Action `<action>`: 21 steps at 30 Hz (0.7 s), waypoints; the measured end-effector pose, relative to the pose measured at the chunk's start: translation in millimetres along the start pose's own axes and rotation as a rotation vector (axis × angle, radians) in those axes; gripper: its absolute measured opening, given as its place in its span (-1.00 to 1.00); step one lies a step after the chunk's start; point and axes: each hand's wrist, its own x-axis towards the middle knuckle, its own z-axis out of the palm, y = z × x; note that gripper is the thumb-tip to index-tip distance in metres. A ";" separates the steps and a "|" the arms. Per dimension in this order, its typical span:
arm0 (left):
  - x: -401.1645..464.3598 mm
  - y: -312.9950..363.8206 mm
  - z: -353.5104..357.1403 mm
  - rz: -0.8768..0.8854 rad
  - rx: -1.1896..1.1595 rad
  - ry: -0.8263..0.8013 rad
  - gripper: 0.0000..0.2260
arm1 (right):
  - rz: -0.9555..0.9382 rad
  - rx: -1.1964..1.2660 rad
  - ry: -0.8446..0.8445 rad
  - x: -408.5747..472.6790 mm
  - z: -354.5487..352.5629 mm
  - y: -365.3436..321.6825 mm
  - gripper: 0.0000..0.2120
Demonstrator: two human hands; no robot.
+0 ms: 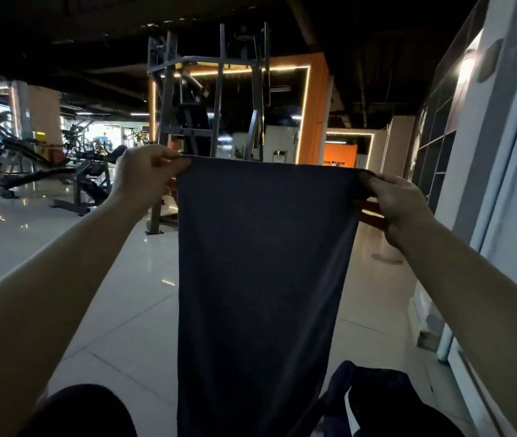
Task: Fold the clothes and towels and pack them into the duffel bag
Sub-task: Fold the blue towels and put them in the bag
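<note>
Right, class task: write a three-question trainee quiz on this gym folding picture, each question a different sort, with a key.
1. True or false: the dark towel lies folded on the floor.
2. Which part of the towel do the left hand and right hand grip? A) its top corners B) its bottom edge C) its middle
3. Fill in: behind the towel stands a grey metal weight ____.

Key
1. False: it hangs full length, held up in the air.
2. A
3. machine
</note>
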 end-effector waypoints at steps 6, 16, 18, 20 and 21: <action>-4.4 -38.6 11.3 -0.132 0.009 -0.038 -0.91 | 0.150 -0.027 0.023 15.1 18.0 36.0 -0.80; -32.4 -206.0 68.8 -0.389 0.201 -0.249 -0.89 | 0.441 -0.176 -0.012 70.5 54.3 224.6 -0.98; -37.4 -247.2 85.1 -0.463 0.271 -0.341 -0.84 | 0.513 -0.192 -0.009 79.8 58.6 270.4 -0.95; -35.4 -284.8 101.0 -0.505 0.385 -0.487 -0.82 | 0.586 -0.205 0.009 89.5 63.2 316.4 -0.98; -34.0 -300.8 106.9 -0.518 0.439 -0.547 -0.82 | 0.620 -0.216 0.009 93.2 65.7 339.1 -0.93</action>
